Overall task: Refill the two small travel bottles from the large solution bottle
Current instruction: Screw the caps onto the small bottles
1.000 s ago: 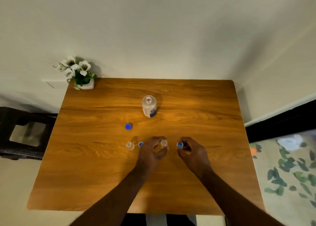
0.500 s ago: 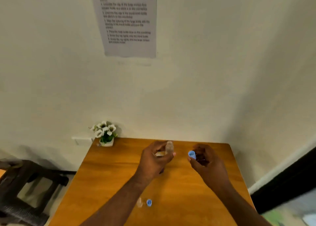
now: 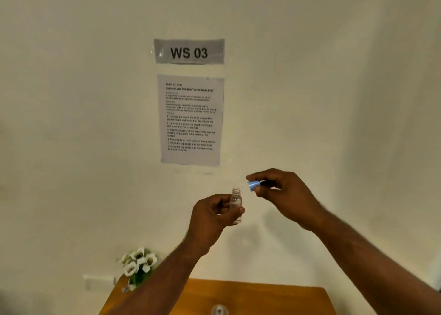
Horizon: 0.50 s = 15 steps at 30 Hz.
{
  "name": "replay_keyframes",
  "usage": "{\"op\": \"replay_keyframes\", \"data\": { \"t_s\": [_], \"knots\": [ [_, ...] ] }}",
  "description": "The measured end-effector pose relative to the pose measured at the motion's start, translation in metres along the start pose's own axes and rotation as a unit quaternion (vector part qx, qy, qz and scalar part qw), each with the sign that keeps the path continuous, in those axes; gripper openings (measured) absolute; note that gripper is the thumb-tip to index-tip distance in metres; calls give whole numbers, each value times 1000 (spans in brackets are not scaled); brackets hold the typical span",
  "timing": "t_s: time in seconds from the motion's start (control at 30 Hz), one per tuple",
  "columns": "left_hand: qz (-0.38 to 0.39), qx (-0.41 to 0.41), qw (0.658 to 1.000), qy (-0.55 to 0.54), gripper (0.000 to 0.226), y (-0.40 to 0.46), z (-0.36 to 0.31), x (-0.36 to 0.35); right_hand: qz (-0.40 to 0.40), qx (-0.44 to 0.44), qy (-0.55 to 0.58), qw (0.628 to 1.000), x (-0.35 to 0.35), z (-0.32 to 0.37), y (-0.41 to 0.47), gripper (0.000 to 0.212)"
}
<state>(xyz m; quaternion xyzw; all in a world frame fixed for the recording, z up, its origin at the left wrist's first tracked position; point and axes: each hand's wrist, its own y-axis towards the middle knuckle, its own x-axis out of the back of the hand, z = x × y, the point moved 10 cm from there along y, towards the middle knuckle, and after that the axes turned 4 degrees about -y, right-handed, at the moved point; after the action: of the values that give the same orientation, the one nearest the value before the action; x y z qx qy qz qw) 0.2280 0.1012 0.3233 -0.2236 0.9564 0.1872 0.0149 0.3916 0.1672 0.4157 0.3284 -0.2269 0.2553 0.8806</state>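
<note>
Both hands risen higher against the wall since half a second ago. Left hand point(image 3: 214, 215) grips clear ribbed-neck travel bottle point(image 3: 236, 201), upright, uncapped. Right hand point(image 3: 280, 194) pinches small blue cap point(image 3: 253, 185) just beside its mouth.

Clear small travel bottle point(image 3: 236, 201) upright, uncapped, raised high before the wall. Its blue cap point(image 3: 253, 186) sits just right and slightly above, apart. Large solution bottle's top point(image 3: 219, 310) peeks at the bottom edge.
</note>
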Motion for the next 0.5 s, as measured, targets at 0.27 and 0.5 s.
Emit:
{"op": "replay_keyframes", "data": {
  "t_s": [0.27, 0.5],
  "knots": [
    [23, -36, 999, -3, 21, 21, -58, -7, 83, 73, -197, 974, 11, 82, 60, 23],
    [19, -50, 999, -7, 22, 25, -84, -1, 155, 91, -267, 947, -1, 112, 68, 30]
  ]
}}
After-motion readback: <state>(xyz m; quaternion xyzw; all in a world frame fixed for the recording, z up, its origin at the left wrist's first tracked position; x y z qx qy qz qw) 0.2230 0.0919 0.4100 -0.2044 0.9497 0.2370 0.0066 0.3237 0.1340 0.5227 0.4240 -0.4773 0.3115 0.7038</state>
